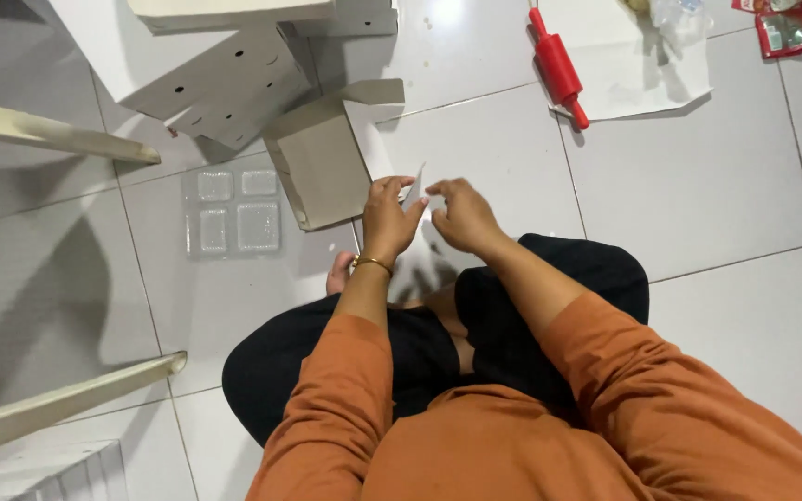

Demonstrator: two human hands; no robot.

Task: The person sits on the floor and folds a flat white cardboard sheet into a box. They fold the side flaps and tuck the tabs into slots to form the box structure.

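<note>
I sit cross-legged on a white tiled floor. My left hand [388, 218], with a gold bangle at the wrist, pinches the edge of a flat cardboard box blank [327, 162] that is grey-brown on one face and white on the other. My right hand [462, 215] grips a white flap of the same blank just to the right, and a thin white edge stands up between the two hands. Both hands are close together above my knees. The part of the blank under my hands is hidden.
A clear plastic compartment tray [233, 211] lies left of the blank. Flat white box blanks with holes [225, 88] are stacked at the far left. A red rolling pin [557, 67] lies on white paper [647, 79] at the far right. Pale table legs [48, 134] stand left.
</note>
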